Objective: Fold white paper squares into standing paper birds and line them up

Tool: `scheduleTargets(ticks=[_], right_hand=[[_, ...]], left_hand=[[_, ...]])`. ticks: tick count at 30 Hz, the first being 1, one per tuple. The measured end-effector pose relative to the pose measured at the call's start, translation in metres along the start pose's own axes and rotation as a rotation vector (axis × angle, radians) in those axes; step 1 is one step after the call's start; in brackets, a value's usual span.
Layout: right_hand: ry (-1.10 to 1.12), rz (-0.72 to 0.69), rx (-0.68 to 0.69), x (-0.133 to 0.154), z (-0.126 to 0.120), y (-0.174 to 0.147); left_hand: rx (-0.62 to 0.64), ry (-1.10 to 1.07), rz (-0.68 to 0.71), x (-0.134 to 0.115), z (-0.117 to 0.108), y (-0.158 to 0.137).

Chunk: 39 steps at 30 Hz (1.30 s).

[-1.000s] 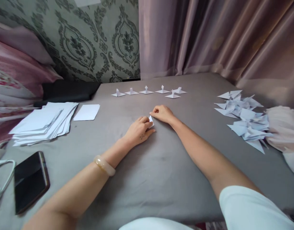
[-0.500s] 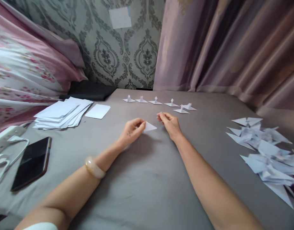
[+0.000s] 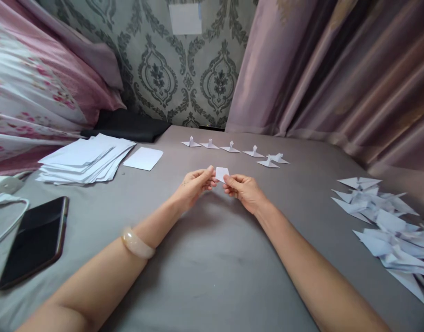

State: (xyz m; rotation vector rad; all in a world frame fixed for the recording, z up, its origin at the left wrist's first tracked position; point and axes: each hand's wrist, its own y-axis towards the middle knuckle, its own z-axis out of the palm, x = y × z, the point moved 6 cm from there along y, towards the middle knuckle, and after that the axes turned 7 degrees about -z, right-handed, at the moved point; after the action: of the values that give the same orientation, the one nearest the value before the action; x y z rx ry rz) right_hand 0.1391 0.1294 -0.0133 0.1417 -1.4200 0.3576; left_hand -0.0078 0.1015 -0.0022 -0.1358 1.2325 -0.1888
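A small piece of folded white paper (image 3: 221, 174) is held up between my two hands, above the grey cloth surface (image 3: 212, 258). My left hand (image 3: 196, 185) pinches its left edge between thumb and fingers. On the other side, my right hand (image 3: 244, 190) grips the lower right corner, thumb on top. The fingers partly cover the paper, so its full fold is hidden. Beyond the hands stands a row of several small folded paper figures (image 3: 231, 147) with flat pointed wings and an upright middle.
At the left lie a stack of white paper sheets (image 3: 77, 159), a separate small sheet pile (image 3: 143, 158), a phone (image 3: 34, 242) and a white power strip with cable (image 3: 6, 186). A heap of folded paper pieces (image 3: 388, 230) covers the right side. Curtains (image 3: 302, 69) hang behind.
My right hand has come to the paper and now grips it too. The paper has turned from a pointed shape to a squarish face. The view has shifted slightly.
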Motion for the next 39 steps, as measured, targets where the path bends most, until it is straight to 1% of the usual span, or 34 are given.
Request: scheduleTargets(ticks=[1, 3, 5, 8, 13, 17, 19, 21, 22, 23, 26, 28, 31, 35, 37, 39], right_hand=[[0.047, 0.009, -0.023, -0.001, 0.001, 0.000], [0.117, 0.011, -0.026, -0.002, 0.007, -0.002], [0.155, 0.008, -0.026, -0.004, 0.012, -0.003], [0.148, 0.014, -0.038, -0.008, 0.018, -0.006], [0.113, 0.024, 0.033, -0.011, 0.029, -0.011], [0.124, 0.038, 0.059, -0.011, 0.032, -0.015], [0.114, 0.046, 0.092, -0.011, 0.032, -0.016], [0.074, 0.059, 0.124, -0.010, 0.031, -0.015], [0.047, 0.059, 0.118, -0.009, 0.029, -0.014], [0.023, 0.050, 0.092, -0.008, 0.026, -0.012], [-0.010, -0.023, -0.041, -0.001, 0.015, -0.009], [-0.013, -0.062, -0.075, 0.001, 0.011, -0.008], [-0.034, -0.073, -0.081, -0.001, 0.009, -0.006], [-0.080, -0.020, -0.082, -0.007, 0.004, -0.005], [-0.113, 0.000, -0.082, -0.008, 0.003, -0.004], [-0.155, -0.003, -0.081, -0.007, 0.002, -0.004]], left_hand=[[0.024, -0.021, -0.019, 0.002, 0.002, 0.000], [0.058, -0.034, -0.039, 0.005, 0.004, 0.000], [0.049, -0.054, -0.045, 0.008, 0.003, 0.002], [0.005, -0.097, -0.048, 0.011, -0.002, 0.004], [-0.040, -0.148, -0.047, 0.013, -0.008, 0.007], [-0.033, -0.091, -0.035, 0.012, -0.009, 0.007], [-0.049, -0.039, -0.012, 0.009, -0.011, 0.006], [-0.063, 0.019, 0.003, 0.008, -0.013, 0.007], [-0.065, 0.047, 0.006, 0.008, -0.013, 0.007], [-0.061, 0.074, 0.006, 0.008, -0.013, 0.007], [-0.030, 0.132, -0.005, 0.009, -0.009, 0.007], [-0.005, 0.158, -0.020, 0.011, -0.006, 0.006], [0.026, 0.179, -0.080, 0.014, -0.003, 0.005], [0.070, 0.205, -0.187, 0.016, -0.001, 0.003], [0.051, 0.239, -0.224, 0.016, -0.001, 0.002], [0.000, 0.277, -0.248, 0.015, -0.004, 0.001]])
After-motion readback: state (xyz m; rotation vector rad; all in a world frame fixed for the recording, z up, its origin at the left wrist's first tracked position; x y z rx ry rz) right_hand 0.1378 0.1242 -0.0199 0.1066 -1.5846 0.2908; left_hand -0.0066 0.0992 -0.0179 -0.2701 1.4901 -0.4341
